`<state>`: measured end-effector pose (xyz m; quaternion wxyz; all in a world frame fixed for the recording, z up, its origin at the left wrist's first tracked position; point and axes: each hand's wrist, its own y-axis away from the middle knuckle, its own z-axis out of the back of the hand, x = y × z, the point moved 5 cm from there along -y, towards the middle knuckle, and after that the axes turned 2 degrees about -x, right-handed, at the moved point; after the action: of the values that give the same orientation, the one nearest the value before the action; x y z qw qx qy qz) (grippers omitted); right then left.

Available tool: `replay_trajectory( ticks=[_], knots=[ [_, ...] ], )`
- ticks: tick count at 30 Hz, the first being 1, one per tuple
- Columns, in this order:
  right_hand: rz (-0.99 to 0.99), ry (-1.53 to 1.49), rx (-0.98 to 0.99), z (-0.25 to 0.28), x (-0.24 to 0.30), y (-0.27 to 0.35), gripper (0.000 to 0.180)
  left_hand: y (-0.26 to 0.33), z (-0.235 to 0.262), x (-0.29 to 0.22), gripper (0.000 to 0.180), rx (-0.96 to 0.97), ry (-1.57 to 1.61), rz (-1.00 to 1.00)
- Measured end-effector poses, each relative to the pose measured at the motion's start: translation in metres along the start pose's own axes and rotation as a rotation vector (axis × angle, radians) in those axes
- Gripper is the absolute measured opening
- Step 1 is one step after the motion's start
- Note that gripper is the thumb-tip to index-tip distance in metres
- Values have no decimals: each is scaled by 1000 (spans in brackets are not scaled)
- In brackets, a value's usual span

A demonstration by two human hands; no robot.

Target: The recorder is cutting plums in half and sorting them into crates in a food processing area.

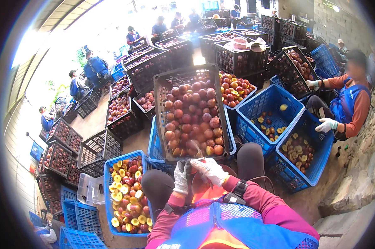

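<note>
Both my hands wear white knit gloves and meet over my lap. My left hand [180, 176] is curled around a small dark item [188, 167] that I cannot identify. My right hand [210, 170] touches it from the right with bent fingers; what it holds is hidden. Below them an orange-red bowl [204, 190] rests between my knees. Just beyond the hands a black crate [160, 120] full of whole red peaches [191, 120] leans toward me. At my left knee stands a blue crate [107, 195] of halved peaches [127, 199] with yellow flesh.
Two blue crates [254, 108] [320, 162] with a few peach halves stand to my right. A seated person in white gloves [326, 124] works beside them by a stone wall [361, 166]. Black crates of peaches [121, 112] and more workers [95, 68] fill the left and back.
</note>
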<state>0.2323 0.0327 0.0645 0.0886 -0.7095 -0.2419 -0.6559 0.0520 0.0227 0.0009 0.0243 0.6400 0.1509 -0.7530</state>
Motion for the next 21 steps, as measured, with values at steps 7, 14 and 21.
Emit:
replay_trajectory(
  ticks=[7,14,21],
  knots=[
    [587,933,-187,-20,-35,-32,36,12,-12,4,25,71,-117,64],
    [490,1179,-229,-44,-46,-53,32,-3,-7,14,45,375,-85,-146],
    [695,1157,-383,-68,-38,-72,37,0,14,11,31,566,1000,435]
  ],
)
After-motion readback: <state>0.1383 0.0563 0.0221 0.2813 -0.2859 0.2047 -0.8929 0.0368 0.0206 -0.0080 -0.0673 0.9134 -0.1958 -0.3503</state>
